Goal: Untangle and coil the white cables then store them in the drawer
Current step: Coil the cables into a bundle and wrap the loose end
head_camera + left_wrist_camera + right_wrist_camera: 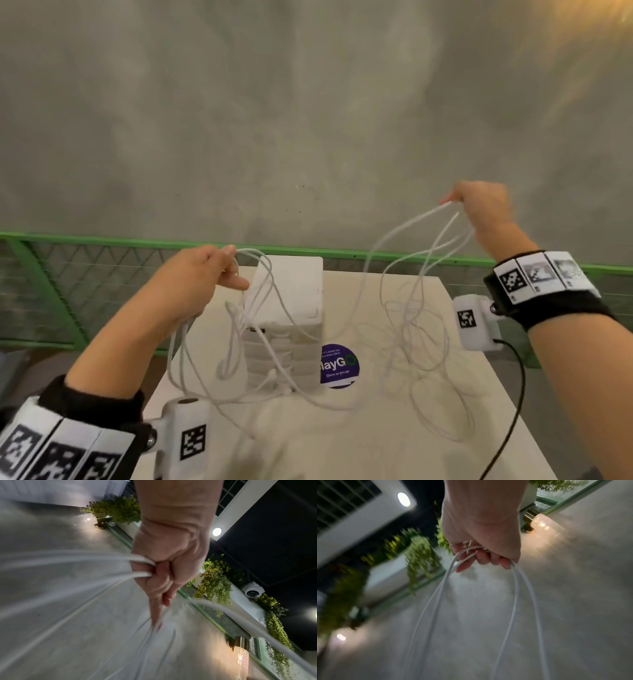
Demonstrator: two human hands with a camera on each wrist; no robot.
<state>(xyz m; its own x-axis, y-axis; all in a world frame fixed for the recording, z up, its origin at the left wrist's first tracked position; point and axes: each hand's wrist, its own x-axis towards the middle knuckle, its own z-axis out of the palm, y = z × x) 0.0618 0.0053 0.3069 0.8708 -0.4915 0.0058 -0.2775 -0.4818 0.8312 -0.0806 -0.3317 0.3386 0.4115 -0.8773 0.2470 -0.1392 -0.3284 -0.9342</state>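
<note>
Tangled white cables (407, 329) hang between my two raised hands and trail down onto the white table (359, 445). My left hand (205, 274) grips several strands above the left side of the white drawer unit (291, 308); in the left wrist view the left hand (164, 574) has its fingers curled round the cables (102, 563). My right hand (479, 205) is lifted higher at the right and holds loops of cable; in the right wrist view the right hand (481, 550) has those loops (518, 601) hung over its curled fingers. Cable ends dangle in front of the drawers.
A round purple sticker (339, 366) lies on the table just right of the drawer unit. A green mesh fence (51, 291) runs behind the table, below a grey concrete wall (308, 120). A black cord (510, 404) hangs from the right wrist camera.
</note>
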